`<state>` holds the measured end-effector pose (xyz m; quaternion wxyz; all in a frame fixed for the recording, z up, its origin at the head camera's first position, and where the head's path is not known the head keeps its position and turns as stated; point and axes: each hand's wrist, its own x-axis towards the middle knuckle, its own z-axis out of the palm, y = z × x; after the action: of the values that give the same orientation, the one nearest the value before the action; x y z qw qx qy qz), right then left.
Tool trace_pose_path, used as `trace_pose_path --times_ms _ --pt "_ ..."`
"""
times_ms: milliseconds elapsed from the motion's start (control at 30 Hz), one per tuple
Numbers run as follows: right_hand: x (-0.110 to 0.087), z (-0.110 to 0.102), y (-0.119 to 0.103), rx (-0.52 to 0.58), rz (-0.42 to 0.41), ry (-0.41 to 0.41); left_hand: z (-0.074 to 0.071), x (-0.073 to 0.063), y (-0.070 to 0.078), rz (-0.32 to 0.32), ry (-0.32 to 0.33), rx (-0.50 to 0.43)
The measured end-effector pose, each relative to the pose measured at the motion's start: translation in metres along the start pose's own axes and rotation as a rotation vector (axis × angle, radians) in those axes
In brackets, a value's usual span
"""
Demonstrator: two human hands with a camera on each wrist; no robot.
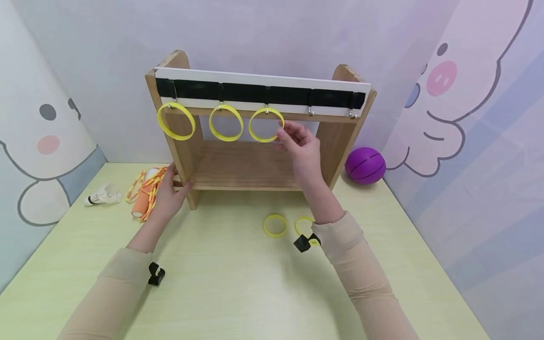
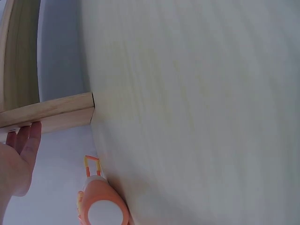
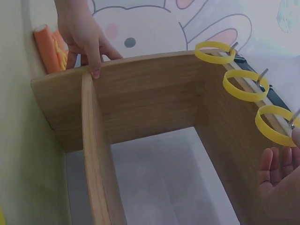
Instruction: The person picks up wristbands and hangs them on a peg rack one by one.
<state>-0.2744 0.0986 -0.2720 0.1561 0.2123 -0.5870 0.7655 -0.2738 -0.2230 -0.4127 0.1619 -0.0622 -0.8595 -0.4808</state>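
A wooden shelf stands on the table, with a row of metal hooks along its white and black front rail. Three yellow rings hang from hooks: one at the left end, a second beside it, and a third near the rail's middle. My right hand pinches the right edge of that third ring between thumb and fingers. Low on the shelf's left side panel, my left hand grips the wood, thumb at the front and fingers on the outer face.
Two more yellow rings lie on the table, one in the open and one partly behind my right sleeve. A purple ball sits right of the shelf. Leftward are an orange-handled beaded rope and a shuttlecock.
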Motion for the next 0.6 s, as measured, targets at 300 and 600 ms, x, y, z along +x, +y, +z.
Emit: trace_pose_path --times_ms 300,600 --pt "-0.005 -0.01 0.003 -0.122 0.023 -0.029 0.0 0.001 -0.001 0.013 0.009 0.0" --pt "-0.019 -0.024 0.007 -0.305 0.032 -0.093 0.0 0.0 0.0 0.012 0.011 0.007"
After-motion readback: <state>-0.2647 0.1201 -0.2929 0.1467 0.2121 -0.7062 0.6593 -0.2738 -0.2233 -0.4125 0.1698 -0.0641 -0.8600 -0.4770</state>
